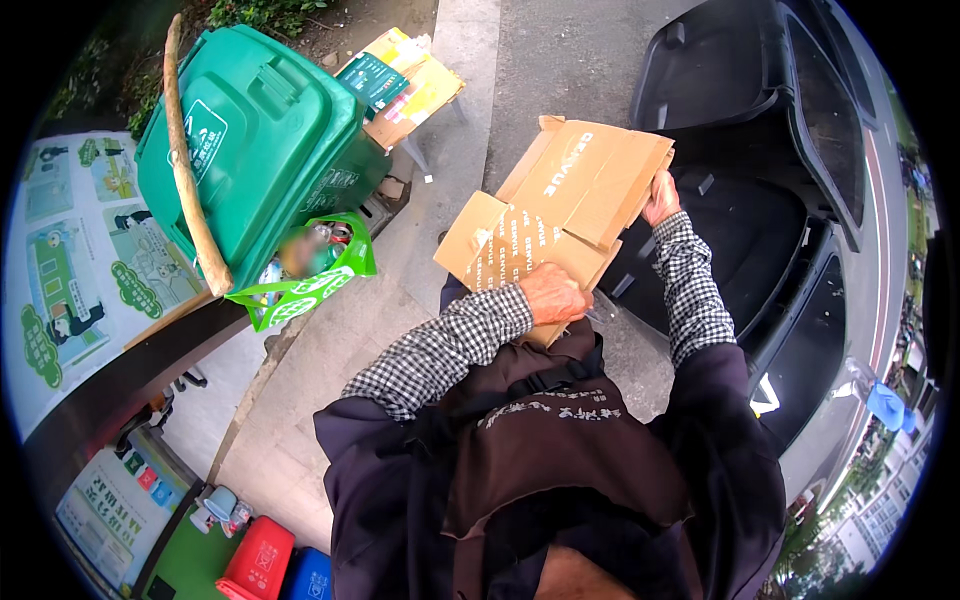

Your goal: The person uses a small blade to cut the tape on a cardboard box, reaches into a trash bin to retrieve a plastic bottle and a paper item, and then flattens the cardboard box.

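A flattened brown cardboard box [581, 180] with white lettering and tape is held in front of my body, one flap [476, 232] sticking out to the left. My left hand [556, 296] is closed around its near edge, the thumb side towards the board. At the right edge, my right hand [661, 199] grips the board, with most of the fingers hidden behind it. A large black bin [712, 225] gapes just right of and below the cardboard, its lid [705, 67] folded back.
At left stands a green wheeled bin [300, 142] with a wooden stick [184, 165] across its lid. A bright green bag [322, 292] of cans hangs beside it. Behind are stacked cardboard pieces [420, 86] on a stool. Red [259, 559] and blue [307, 574] bins sit lower left.
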Tool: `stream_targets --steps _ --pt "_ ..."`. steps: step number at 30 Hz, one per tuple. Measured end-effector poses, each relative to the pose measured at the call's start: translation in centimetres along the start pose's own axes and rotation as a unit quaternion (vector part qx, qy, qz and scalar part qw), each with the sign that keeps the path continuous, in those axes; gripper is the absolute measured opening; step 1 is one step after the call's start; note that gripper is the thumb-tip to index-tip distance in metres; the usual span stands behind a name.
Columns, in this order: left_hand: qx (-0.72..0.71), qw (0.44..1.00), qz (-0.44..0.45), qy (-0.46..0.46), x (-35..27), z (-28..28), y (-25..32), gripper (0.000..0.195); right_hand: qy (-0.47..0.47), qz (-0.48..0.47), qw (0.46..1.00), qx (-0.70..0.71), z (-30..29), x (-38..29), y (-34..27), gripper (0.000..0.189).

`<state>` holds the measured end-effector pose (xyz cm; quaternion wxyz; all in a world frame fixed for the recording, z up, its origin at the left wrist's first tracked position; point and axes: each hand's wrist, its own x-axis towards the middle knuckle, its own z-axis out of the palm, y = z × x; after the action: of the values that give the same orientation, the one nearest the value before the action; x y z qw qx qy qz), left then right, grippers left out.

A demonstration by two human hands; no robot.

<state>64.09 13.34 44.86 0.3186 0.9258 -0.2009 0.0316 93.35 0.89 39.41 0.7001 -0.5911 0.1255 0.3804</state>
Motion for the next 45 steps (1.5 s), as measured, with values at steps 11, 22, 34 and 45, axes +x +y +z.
stream_targets --steps 11,22,34,45 --pt "0.020 0.999 0.024 -0.031 -0.3 -5.6 -7.6 0.028 -0.096 -0.102 0.981 -0.133 12.9 -7.7 2.2 0.087" --pt "-0.106 0.983 0.012 0.146 5.1 -17.0 -14.9 0.018 -0.075 -0.284 0.950 -0.103 17.2 2.8 -10.4 0.068" --pt "-0.191 0.816 -0.477 0.265 -1.1 -17.8 -22.1 0.013 -0.150 -0.103 0.981 -0.073 18.9 23.4 -20.1 0.055" --pt "-0.290 0.522 -0.713 0.368 -3.7 -12.7 -18.6 0.025 -0.397 0.177 0.881 -0.186 37.5 39.9 -5.7 0.054"
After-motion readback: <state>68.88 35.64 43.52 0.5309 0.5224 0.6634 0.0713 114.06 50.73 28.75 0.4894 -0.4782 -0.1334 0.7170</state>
